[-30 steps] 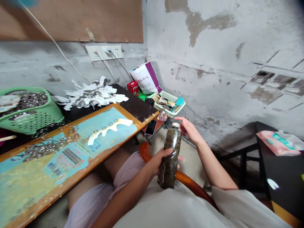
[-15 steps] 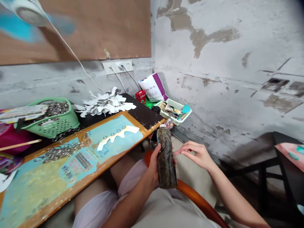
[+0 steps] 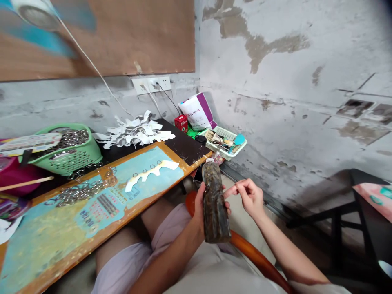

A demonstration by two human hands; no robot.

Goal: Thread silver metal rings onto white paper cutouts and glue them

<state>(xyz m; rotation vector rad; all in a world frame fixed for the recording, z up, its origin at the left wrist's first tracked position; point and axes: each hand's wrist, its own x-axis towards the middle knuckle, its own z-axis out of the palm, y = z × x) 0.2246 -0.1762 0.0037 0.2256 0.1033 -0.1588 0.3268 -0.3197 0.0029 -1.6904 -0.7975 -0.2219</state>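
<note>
A dark brown, grimy bottle (image 3: 216, 204) with a pale cap stands slightly tilted above my lap. My left hand (image 3: 200, 206) is wrapped round it, thumb on the near side and fingertips showing past its right edge. Just right of the bottle, my right hand (image 3: 249, 196) has its thumb and forefinger pinched together near the left hand's outstretched fingertip. Whatever lies in that pinch is too small to make out. On the table's blue top lies a scalloped white paper strip (image 3: 153, 174) with several metal rings along it. A pile of metal rings (image 3: 82, 192) is left of it.
The wooden-edged table (image 3: 122, 218) runs along my left. A green basket (image 3: 75, 161) of metal rings, a heap of white paper strips (image 3: 134, 132), a red box (image 3: 181, 123) and a pale tray (image 3: 235, 154) of small items stand on it. A black-framed stand (image 3: 339, 216) is at right.
My right hand has shifted slightly left towards the bottle, and its fingers have curled into a tighter pinch. The left hand still holds the bottle in nearly the same place.
</note>
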